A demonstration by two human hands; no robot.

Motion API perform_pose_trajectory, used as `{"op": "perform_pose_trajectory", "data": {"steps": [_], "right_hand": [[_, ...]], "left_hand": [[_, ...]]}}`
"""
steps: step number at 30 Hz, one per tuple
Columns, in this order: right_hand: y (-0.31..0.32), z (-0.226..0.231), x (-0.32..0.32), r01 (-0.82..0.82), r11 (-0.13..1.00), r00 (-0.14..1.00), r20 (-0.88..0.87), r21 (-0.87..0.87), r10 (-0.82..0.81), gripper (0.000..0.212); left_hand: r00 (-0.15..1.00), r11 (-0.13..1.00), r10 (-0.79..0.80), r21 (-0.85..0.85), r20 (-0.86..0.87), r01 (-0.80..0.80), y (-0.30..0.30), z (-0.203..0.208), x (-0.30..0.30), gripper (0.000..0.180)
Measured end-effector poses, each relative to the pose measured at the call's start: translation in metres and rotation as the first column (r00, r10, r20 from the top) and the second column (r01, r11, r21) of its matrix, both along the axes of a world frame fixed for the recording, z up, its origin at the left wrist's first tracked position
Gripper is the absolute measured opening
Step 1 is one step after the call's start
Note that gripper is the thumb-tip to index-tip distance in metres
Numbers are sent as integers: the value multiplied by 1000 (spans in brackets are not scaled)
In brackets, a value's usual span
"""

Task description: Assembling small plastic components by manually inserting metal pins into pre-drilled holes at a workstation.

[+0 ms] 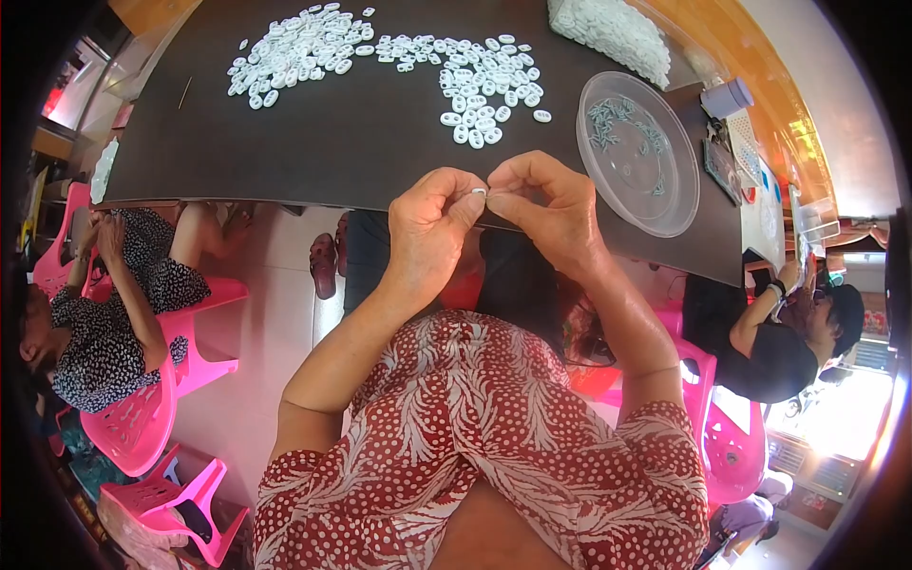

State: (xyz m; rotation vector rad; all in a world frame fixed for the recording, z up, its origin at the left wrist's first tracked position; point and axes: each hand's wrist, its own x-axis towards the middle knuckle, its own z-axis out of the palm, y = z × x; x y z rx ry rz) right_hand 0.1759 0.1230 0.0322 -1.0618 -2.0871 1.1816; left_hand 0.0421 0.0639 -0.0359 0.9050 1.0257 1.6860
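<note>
At the table's near edge, my left hand pinches a small white oval plastic piece between thumb and forefinger. Touching or almost touching that piece are the closed thumb and forefinger of my right hand; what they hold, if anything, is too small to make out. Beyond my hands, white two-holed oval pieces lie loosely spread, and a denser heap of them sits further left. To the right, a round clear plastic tray contains many small grey screw-like parts.
A clear container of white pieces stands at the back right of the dark table. Beside it are a lidded cup and a thin stick far left. People sit on pink chairs at both sides.
</note>
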Motion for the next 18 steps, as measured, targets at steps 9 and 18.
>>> {"op": "perform_pose_trajectory", "data": {"steps": [9,18], "right_hand": [[-3,-9,-10,53,993,992,-111,-105,-65,14],[0,-21,-11,11,997,993,-114,-83,-20,10]], "left_hand": [[980,993,120,28,-158,-117,0,3,-3,4],[998,999,53,8,-27,-53,-2,3,-9,11]]}}
